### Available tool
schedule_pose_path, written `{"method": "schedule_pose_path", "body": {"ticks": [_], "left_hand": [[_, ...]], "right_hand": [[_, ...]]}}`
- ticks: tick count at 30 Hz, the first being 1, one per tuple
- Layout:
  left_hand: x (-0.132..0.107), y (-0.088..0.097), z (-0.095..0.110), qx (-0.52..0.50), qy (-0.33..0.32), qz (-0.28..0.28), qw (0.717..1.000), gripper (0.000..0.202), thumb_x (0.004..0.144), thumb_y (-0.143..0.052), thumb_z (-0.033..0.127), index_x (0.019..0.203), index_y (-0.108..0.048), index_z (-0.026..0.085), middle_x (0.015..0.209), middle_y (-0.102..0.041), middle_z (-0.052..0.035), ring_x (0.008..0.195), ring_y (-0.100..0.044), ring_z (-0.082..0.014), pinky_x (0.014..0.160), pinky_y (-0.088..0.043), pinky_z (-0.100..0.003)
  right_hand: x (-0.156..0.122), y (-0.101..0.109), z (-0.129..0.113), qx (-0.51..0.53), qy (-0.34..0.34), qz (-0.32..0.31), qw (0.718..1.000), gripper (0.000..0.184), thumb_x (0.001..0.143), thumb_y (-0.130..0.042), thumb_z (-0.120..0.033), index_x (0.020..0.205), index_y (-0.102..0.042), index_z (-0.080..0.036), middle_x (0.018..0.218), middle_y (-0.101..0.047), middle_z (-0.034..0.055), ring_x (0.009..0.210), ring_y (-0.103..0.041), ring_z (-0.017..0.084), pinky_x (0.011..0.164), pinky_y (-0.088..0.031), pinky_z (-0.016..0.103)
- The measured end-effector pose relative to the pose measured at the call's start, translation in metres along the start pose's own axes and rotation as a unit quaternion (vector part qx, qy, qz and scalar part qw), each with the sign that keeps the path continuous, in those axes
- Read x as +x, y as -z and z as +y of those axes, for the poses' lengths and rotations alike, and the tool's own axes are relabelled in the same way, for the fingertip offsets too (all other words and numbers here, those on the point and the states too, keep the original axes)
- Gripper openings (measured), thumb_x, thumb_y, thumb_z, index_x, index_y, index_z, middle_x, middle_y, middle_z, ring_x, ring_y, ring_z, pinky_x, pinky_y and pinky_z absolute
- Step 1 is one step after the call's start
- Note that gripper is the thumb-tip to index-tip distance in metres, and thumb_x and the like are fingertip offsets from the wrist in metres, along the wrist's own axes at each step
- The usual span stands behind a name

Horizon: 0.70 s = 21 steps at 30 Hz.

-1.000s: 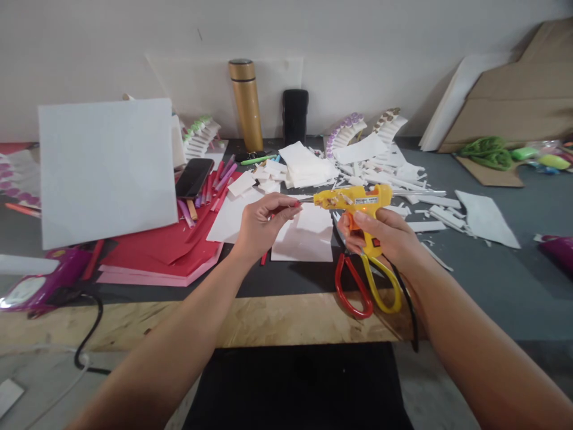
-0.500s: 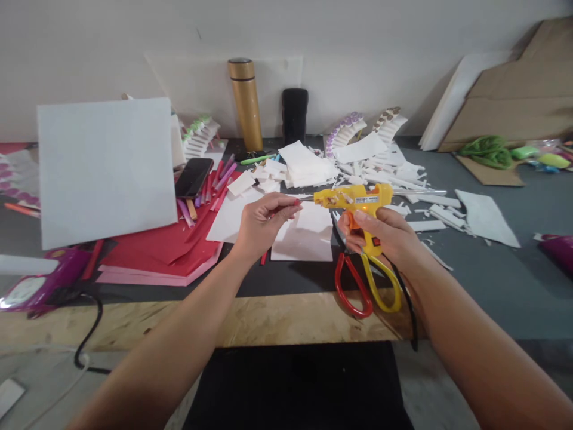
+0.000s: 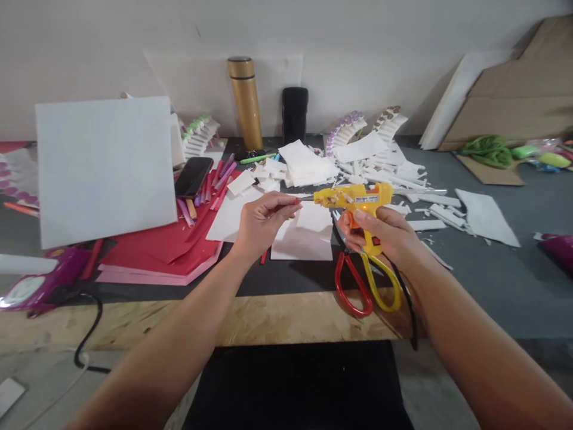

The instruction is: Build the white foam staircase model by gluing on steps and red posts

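**Clerk:** Nearest row?

**Checker:** Item: bare wooden table edge (image 3: pixel 268 319). Item: black cable (image 3: pixel 87 340), left, looping off the edge; its far end is hidden. Item: purple object (image 3: pixel 45 280), partly cut off, make unclear. Item: scissors (image 3: pixel 367 286), one red and one yellow handle, blades hidden under the right hand.

**Clerk:** The hands?

**Checker:** Right hand (image 3: pixel 385 233): fingers closed round the grip of the yellow glue gun (image 3: pixel 353 198), held above the table at mid-depth, nozzle pointing left. Its black cord (image 3: pixel 409 310) drops past the wrist. Left hand (image 3: pixel 262 224): thumb and fingers pinched together just at the nozzle tip. Whatever sits in the pinch is too small to make out.

**Clerk:** Beneath them?

**Checker:** White sheet (image 3: pixel 308 236), flat. To the left, a stack of red paper (image 3: pixel 165 251), half covered by a large white board (image 3: pixel 105 167). Phone (image 3: pixel 193 176), dark, lying among pens.

**Clerk:** Far row?

**Checker:** White offcuts (image 3: pixel 403 179), heaped, count unclear. Gold flask (image 3: pixel 245 101) and black case (image 3: pixel 295 113), upright at the wall. Cardboard (image 3: pixel 514 101), leaning, cut off at right.
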<state>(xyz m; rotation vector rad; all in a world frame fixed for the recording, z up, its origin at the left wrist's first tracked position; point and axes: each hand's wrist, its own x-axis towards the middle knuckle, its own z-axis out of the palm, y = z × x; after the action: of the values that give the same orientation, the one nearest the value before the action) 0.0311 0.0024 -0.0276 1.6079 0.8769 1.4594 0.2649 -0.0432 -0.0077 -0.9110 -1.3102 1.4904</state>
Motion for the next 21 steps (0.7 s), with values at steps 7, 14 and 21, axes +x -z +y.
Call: {"method": "schedule_pose_path", "body": {"ticks": [7, 14, 21], "left_hand": [[-0.0005, 0.0005, -0.0071, -0.014, 0.009, 0.014, 1.000, 0.009, 0.076, -0.082, 0.025, 0.083, -0.078, 0.019, 0.080, -0.072, -0.0014, 0.070, -0.066, -0.0118, 0.069, -0.058, -0.027], [0.0002, 0.0026, -0.0098, 0.007, 0.013, 0.049, 0.999, 0.016, 0.070, -0.086, 0.025, 0.076, -0.072, 0.018, 0.077, -0.071, -0.0009, 0.072, -0.064, -0.0120, 0.067, -0.054, -0.025], [-0.0008, -0.0009, -0.0087, -0.001, 0.034, 0.044, 0.998, 0.019, 0.069, -0.085, 0.027, 0.075, -0.070, 0.018, 0.077, -0.071, -0.0016, 0.071, -0.064, -0.0126, 0.067, -0.053, -0.026]], "right_hand": [[0.0010, -0.0002, 0.0002, -0.009, 0.005, -0.012, 1.000, 0.028, 0.090, -0.069, -0.044, 0.081, -0.069, -0.019, 0.073, -0.052, 0.0023, 0.056, -0.042, 0.011, 0.051, -0.036, 0.028], [-0.0024, -0.0056, -0.0052, -0.001, -0.015, -0.011, 1.000, 0.027, 0.090, -0.069, -0.044, 0.083, -0.070, -0.018, 0.079, -0.058, 0.0042, 0.055, -0.043, 0.010, 0.052, -0.038, 0.029], [-0.0002, -0.0041, -0.0074, 0.053, -0.031, -0.028, 0.998, 0.025, 0.089, -0.067, -0.045, 0.084, -0.069, -0.021, 0.077, -0.058, 0.0031, 0.051, -0.040, 0.010, 0.050, -0.033, 0.030]]}}
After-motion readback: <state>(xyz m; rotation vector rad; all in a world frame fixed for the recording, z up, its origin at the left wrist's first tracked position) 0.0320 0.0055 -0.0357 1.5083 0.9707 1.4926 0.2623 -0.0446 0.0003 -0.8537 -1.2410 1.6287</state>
